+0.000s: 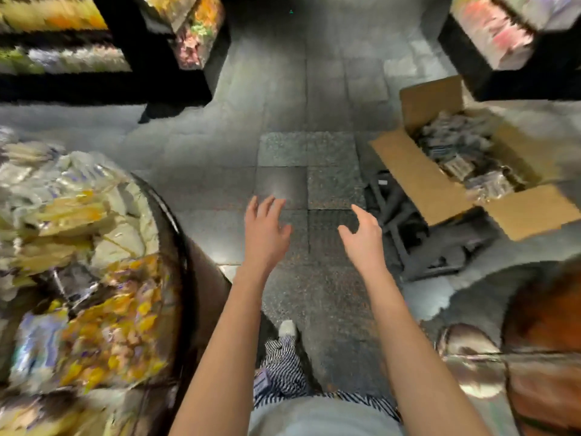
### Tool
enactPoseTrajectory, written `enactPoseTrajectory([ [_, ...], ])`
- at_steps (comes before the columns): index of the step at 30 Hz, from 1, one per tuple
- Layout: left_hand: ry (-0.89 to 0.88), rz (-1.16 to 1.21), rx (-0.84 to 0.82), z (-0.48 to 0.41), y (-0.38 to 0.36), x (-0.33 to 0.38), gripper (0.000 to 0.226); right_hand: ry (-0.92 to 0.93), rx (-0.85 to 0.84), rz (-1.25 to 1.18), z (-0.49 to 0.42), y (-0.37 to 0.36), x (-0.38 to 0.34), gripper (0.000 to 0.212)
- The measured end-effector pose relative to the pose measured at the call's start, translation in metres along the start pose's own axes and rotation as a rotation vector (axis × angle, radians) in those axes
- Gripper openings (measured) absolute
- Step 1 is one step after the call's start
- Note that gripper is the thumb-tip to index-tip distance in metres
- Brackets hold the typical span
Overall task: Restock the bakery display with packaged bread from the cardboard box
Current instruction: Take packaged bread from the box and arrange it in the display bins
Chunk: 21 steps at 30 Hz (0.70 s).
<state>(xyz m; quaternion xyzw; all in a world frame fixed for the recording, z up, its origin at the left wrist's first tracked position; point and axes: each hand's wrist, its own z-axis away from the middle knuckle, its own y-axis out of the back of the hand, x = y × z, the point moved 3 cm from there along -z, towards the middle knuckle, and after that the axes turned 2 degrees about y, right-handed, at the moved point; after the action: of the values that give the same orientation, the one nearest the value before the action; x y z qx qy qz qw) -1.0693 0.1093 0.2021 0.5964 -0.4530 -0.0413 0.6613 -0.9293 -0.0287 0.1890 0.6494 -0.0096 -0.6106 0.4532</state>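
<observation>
Left hand [264, 229] spread, right hand [364, 237] (empty) relaxed

I record the left hand [265, 229] and right hand [364, 237] bare, forearms [232, 325] likewise along all that shows. Bottom centre of frame: pale grey top [320, 416]. Above it, trousers [284, 363] in fine black-and-white stripes, carrying a small pale tag [261, 383], print unreadable. One white shoe toe [286, 328].
</observation>
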Motion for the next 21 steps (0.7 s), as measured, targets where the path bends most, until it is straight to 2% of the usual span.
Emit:
enactPoseTrajectory([
  [7,-0.143,0.020,-0.211,-0.108,-0.083,0.060,0.054,-0.199,0.116,-0.005,-0.089,0.054,0.052,0.057],
  [12,-0.182,0.039,-0.275,-0.213,-0.125,0.097,0.053,-0.301,0.134,-0.011,-0.173,0.086,0.066,0.060],
  [15,-0.238,0.064,-0.302,-0.271,-0.147,0.134,0.052,-0.333,0.216,-0.020,-0.214,0.114,0.073,0.060],
  [21,-0.332,0.071,-0.496,-0.323,-0.209,0.192,0.052,-0.511,0.326,-0.067,-0.251,0.152,0.115,0.061],
])
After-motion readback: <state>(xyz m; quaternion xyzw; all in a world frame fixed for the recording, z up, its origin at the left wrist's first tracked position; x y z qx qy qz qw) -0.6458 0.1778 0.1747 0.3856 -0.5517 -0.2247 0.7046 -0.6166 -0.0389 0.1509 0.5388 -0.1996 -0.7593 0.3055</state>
